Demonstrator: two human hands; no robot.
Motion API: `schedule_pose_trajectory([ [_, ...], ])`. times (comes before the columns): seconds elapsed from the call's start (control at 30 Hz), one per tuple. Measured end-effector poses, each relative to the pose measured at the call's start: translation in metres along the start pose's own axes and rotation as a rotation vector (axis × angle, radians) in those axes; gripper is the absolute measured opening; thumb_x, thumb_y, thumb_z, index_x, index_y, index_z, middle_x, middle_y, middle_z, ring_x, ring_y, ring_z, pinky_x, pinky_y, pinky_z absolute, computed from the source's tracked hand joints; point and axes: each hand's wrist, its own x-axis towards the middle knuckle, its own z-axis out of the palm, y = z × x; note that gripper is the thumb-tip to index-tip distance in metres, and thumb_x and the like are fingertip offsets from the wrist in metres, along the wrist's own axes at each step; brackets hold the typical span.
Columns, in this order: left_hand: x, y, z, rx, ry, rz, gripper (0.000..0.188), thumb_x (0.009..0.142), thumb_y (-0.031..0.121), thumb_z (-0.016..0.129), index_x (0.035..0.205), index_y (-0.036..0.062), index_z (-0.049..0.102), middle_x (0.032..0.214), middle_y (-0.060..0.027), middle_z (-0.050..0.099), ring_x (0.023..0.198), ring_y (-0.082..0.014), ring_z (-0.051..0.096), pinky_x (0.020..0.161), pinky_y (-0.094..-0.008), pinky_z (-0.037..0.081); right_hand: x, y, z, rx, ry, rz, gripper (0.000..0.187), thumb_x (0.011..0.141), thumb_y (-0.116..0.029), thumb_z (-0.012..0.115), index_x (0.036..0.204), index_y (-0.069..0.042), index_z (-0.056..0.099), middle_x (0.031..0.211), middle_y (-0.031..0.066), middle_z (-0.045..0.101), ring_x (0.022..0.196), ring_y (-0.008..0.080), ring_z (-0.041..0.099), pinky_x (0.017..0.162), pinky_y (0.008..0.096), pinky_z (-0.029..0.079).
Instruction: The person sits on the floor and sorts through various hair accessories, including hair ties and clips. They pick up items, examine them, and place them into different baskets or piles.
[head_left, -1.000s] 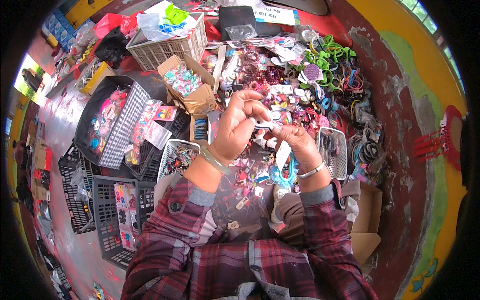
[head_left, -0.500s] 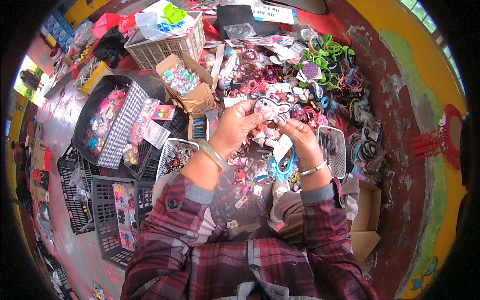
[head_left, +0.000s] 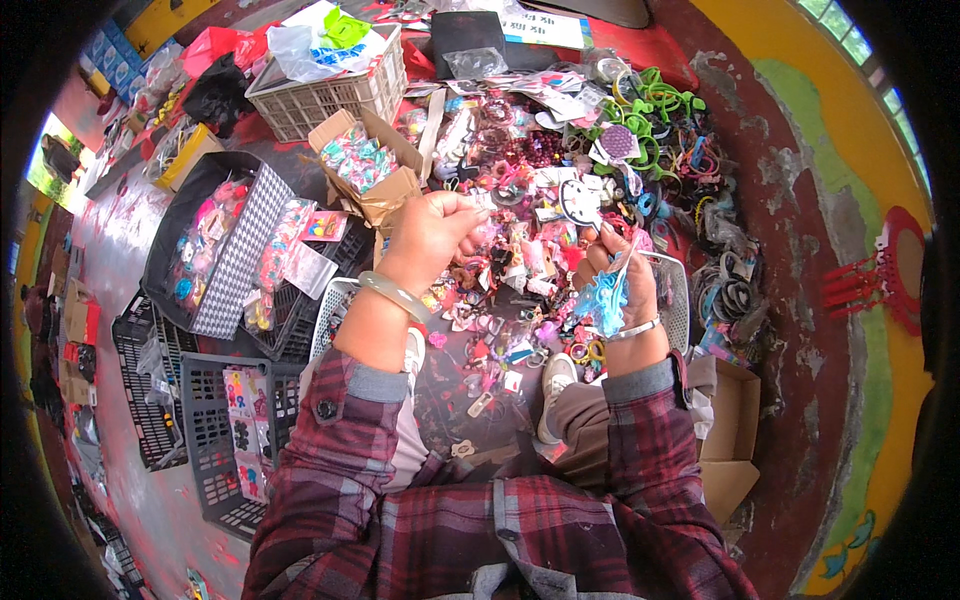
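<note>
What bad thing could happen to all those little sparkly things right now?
The left hand pinches something tiny above the heap of hair accessories; if it slips, it would likely vanish among the lookalikes. The right hand holds a blue frilly piece by a thin strand, which might snag or tear. The shoe sits close to loose pieces and could crush some.
</note>
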Motion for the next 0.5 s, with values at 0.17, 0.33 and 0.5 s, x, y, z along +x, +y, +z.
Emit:
schedule_pose_trajectory([
  [0.17, -0.008, -0.007, -0.002, 1.086, 0.139, 0.232, 0.022, 0.077, 0.010, 0.062, 0.098, 0.0028, 0.064, 0.122, -0.0251, 0.045, 0.117, -0.0303, 0.043, 0.097, -0.0376, 0.033, 0.001, 0.001, 0.004, -0.125, 0.019, -0.028, 0.025, 0.090, -0.024, 0.046, 0.090, -0.001, 0.054, 0.046, -0.0031, 0.036, 0.038, 0.0082, 0.031, 0.038, 0.0234, 0.024],
  [0.33, 0.001, -0.014, 0.002, -0.003, 0.019, 0.293, 0.041, 0.081, 0.017, 0.062, 0.117, 0.0018, 0.049, 0.121, -0.0131, 0.049, 0.112, -0.0181, 0.048, 0.092, -0.0321, 0.039, -0.003, 0.002, 0.034, -0.489, 0.172, -0.079, 0.024, 0.087, -0.022, 0.055, 0.094, 0.000, 0.062, 0.061, -0.0032, 0.054, 0.050, 0.0059, 0.049, 0.047, 0.0188, 0.037],
  [0.5, -0.011, 0.012, 0.021, -0.492, -0.262, -0.040, 0.038, 0.085, 0.019, 0.060, 0.117, 0.0011, 0.048, 0.105, -0.0046, 0.059, 0.092, -0.0115, 0.057, 0.079, -0.0250, 0.046, 0.004, 0.016, 0.020, -0.803, 0.166, -0.147, 0.018, 0.085, -0.019, 0.060, 0.093, -0.003, 0.066, 0.073, -0.0025, 0.061, 0.063, 0.0049, 0.054, 0.058, 0.0191, 0.041],
])
